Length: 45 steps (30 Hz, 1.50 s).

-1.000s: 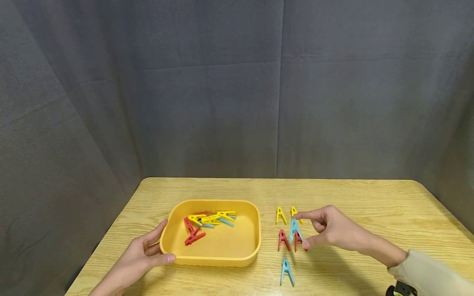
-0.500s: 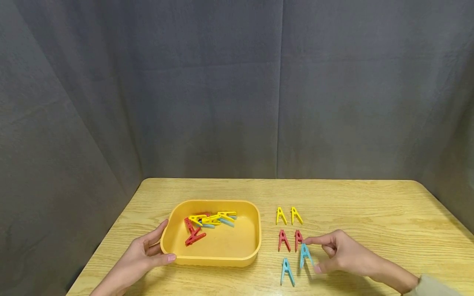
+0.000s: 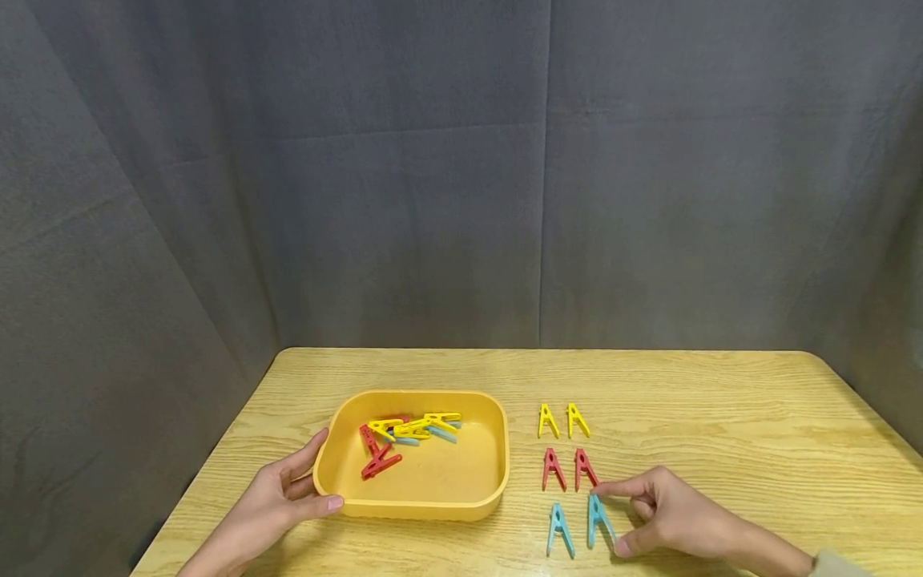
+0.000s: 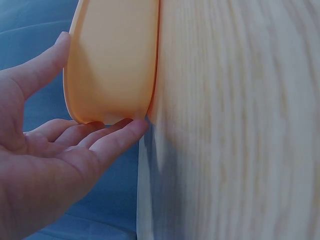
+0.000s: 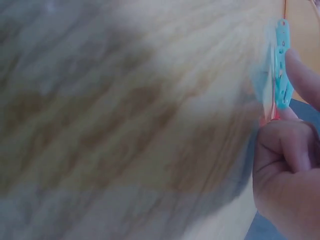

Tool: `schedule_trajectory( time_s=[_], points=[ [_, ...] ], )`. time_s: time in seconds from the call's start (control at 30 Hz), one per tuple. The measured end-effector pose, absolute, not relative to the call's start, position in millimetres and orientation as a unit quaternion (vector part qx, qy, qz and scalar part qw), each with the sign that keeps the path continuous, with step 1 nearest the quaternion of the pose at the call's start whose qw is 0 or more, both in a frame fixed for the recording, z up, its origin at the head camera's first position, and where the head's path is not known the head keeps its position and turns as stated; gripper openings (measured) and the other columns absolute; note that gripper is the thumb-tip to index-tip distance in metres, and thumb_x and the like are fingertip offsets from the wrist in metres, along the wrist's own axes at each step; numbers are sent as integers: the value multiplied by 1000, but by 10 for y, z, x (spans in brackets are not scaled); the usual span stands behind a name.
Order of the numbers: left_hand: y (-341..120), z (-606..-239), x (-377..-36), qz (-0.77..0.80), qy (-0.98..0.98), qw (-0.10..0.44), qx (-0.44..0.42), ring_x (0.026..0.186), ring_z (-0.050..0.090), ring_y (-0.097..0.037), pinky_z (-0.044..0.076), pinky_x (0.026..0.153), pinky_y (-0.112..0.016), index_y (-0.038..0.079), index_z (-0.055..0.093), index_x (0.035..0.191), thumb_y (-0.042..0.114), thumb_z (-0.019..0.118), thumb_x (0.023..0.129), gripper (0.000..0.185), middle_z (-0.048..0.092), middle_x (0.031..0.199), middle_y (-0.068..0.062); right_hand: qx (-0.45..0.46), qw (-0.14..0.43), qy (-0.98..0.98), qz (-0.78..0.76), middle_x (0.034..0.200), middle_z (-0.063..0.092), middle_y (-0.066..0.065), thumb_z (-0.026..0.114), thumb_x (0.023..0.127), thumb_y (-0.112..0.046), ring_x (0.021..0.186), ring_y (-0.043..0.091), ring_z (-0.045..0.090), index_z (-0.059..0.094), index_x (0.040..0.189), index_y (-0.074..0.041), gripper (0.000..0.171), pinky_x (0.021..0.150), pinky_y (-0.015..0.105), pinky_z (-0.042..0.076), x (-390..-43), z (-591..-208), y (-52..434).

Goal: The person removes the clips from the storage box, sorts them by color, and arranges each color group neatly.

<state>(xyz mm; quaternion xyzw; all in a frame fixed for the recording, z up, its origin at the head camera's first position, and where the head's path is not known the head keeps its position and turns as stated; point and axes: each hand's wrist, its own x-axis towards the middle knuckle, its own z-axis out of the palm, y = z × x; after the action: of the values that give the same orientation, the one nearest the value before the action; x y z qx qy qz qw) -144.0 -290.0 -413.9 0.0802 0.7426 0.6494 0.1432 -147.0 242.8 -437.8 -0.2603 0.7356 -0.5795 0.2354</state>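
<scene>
Between index finger and thumb, my right hand (image 3: 674,513) pinches a light-blue plastic clothespin (image 3: 594,519) at the table surface. The same blue clothespin (image 5: 283,65) shows edge-on in the right wrist view, beside the thumb. To its left lies another blue clothespin (image 3: 558,529). Two red clothespins (image 3: 552,468) lie above these, and two yellow clothespins (image 3: 546,419) farther back, all with legs toward me. My left hand (image 3: 267,501) grips the left end of a yellow-orange tray (image 3: 411,508), thumb and fingers spread against its wall; its fingers (image 4: 117,140) touch the tray end.
Several red, yellow and blue clothespins (image 3: 411,429) lie jumbled in the tray's back left part. Bare wooden tabletop (image 3: 721,417) shows to the right of the rows. A grey curtain (image 3: 433,200) hangs behind the table and at both sides.
My right hand has brought the blue clothespin toward me, from over the red pair down to the table beside the other blue one. The left hand and tray stay nearly where they were.
</scene>
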Motion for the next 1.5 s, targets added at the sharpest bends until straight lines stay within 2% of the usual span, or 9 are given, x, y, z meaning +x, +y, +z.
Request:
schedule_trajectory(
  time_s=[0.23,0.3,0.37,0.53,0.63,0.73,0.83,0.97,1.5],
  points=[
    [-2907,-4152,-1450,648,744,143,84,144,44,-44,56,98,-34,-2,15,167,6,78,96,96,16,170,-22,-263,250,724,-587,54,17,18,79,88,7,48,17,13,45,143,24,66,51,25,30,-1453,-4394,2426],
    [-2906,-4154,-1450,648,743,141,88,144,44,-44,56,98,-33,-2,15,167,6,78,96,96,15,170,-22,-263,252,722,-588,53,17,18,79,88,7,48,17,13,45,143,24,67,51,25,30,-1448,-4395,2429],
    [-2906,-4155,-1450,649,742,141,92,144,44,-44,56,98,-33,-2,15,167,6,78,96,96,15,170,-22,-264,252,722,-587,53,18,19,80,87,7,48,16,13,45,143,24,68,49,29,23,-1445,-4399,2429],
    [-2905,-4153,-1450,649,742,142,92,144,42,-44,56,98,-34,-3,14,167,5,78,96,96,14,170,-23,-259,245,737,-575,54,19,21,83,86,3,49,15,14,49,143,21,69,48,29,22,-1438,-4407,2425],
    [-2905,-4149,-1450,646,746,140,82,145,41,-44,56,98,-33,-2,15,167,6,79,96,96,14,171,-22,-254,245,741,-572,55,19,21,84,86,1,49,15,14,50,143,20,69,49,25,27,-1432,-4411,2421],
    [-2906,-4145,-1447,647,746,142,75,145,41,-44,56,98,-34,-1,15,167,6,79,96,96,15,171,-22,-247,245,748,-566,55,19,21,85,86,-1,49,15,15,51,143,19,70,57,20,37,-1424,-4410,2414],
    [-2907,-4143,-1445,648,744,146,76,145,41,-44,56,98,-35,-2,13,167,6,78,96,96,14,170,-23,-243,244,753,-561,56,19,22,85,86,-2,50,15,16,51,144,18,70,76,19,50,-1417,-4412,2413],
    [-2906,-4142,-1441,649,743,146,77,145,41,-45,57,98,-35,-1,13,167,6,78,96,97,14,170,-23,-240,243,754,-561,57,20,24,85,86,-1,50,16,17,50,144,19,70,91,21,52,-1412,-4422,2411],
    [-2904,-4144,-1438,651,740,146,82,145,40,-45,56,98,-35,-2,14,167,5,78,95,97,14,170,-23,-242,248,751,-562,58,21,26,84,88,-1,51,17,18,49,144,20,70,86,21,49,-1386,-4420,2405]
  ],
)
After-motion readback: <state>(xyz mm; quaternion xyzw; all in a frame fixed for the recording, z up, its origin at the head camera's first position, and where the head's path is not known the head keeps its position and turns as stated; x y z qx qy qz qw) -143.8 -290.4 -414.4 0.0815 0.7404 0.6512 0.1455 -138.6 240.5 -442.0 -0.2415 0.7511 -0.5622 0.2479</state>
